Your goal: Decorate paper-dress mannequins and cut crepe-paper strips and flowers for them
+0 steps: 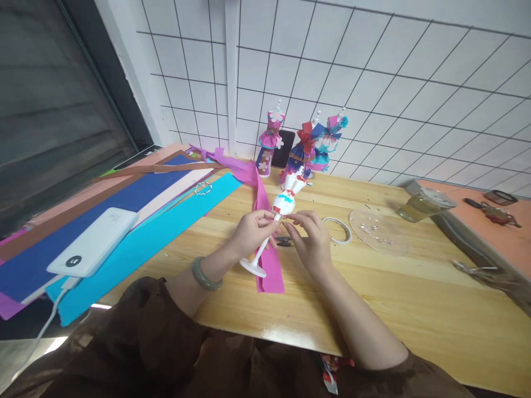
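My left hand (256, 235) is closed around the white stem of a small dress form (285, 203), which leans away from me. The form wears a white paper dress with red and light-blue trim, and its round base (252, 268) points toward me. Close by its lower edge, my right hand (310, 240) has thumb and fingers bent together in a pinch; what lies between them is too small to make out. A strip of magenta crepe paper (271, 268) runs beneath the form. Dark-handled scissors (285, 241) lie partly hidden between the hands.
Several dressed forms, one in pink (271, 138), stand by the tiled wall beside a black phone (284, 148). Rightward are a tape roll (347, 236), a clear dish (357, 224) of small gems and a lidded cup (425, 205). Coloured paper and a power bank (93, 240) lie left.
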`<state>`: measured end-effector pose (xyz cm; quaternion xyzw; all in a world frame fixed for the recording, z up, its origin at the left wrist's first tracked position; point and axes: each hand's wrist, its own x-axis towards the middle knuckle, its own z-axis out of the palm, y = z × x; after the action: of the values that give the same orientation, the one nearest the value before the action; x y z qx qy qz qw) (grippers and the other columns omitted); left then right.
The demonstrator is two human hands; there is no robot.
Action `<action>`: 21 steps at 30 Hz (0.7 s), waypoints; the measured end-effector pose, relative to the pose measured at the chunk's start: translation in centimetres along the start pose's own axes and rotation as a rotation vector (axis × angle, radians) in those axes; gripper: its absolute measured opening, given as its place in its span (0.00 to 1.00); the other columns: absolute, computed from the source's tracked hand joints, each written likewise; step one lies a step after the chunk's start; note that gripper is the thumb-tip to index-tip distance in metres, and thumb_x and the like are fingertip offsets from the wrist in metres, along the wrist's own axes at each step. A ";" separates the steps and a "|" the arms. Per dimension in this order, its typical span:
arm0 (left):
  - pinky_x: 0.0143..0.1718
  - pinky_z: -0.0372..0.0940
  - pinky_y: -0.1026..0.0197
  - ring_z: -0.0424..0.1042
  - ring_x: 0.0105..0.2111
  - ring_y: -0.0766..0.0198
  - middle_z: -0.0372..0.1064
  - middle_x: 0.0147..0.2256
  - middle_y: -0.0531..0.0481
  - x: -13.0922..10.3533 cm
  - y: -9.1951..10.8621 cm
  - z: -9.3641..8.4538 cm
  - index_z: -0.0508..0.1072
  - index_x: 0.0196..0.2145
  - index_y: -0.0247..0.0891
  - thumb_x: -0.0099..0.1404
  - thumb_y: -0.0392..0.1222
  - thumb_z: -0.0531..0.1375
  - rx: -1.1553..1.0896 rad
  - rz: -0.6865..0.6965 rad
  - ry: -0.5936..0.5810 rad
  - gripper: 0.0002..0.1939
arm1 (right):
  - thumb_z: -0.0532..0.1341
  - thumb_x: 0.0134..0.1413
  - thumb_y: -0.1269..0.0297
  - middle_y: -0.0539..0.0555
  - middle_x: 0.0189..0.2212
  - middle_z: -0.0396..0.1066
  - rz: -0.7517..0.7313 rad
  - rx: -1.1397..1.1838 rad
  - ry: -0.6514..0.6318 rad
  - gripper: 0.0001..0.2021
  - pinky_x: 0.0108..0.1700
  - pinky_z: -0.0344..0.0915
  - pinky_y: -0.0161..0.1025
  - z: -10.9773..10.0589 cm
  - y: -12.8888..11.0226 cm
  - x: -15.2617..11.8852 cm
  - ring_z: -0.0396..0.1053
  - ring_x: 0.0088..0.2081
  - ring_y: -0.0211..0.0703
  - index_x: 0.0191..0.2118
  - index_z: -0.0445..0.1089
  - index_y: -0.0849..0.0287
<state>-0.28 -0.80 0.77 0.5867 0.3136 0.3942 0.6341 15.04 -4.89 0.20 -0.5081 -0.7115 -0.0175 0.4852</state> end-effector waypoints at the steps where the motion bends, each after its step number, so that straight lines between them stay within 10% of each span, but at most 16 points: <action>1: 0.17 0.64 0.67 0.69 0.16 0.68 0.71 0.26 0.49 -0.1 0.0 0.1 0.65 0.36 0.33 0.56 0.46 0.60 0.011 -0.003 -0.006 0.15 | 0.57 0.54 0.65 0.56 0.35 0.66 -0.035 -0.057 -0.002 0.09 0.38 0.63 0.43 0.0 0.1 0.0 0.65 0.37 0.44 0.41 0.69 0.54; 21: 0.16 0.62 0.67 0.69 0.15 0.67 0.71 0.24 0.49 -0.2 0.0 0.5 0.65 0.33 0.33 0.55 0.42 0.60 -0.020 -0.075 -0.031 0.11 | 0.52 0.57 0.67 0.57 0.34 0.67 -0.158 -0.137 -0.053 0.07 0.37 0.63 0.42 0.3 1.2 0.1 0.65 0.37 0.44 0.38 0.66 0.57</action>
<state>0.00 -1.23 0.82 0.5740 0.3216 0.3643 0.6591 15.72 -4.11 -0.44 -0.4828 -0.7589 -0.0910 0.4274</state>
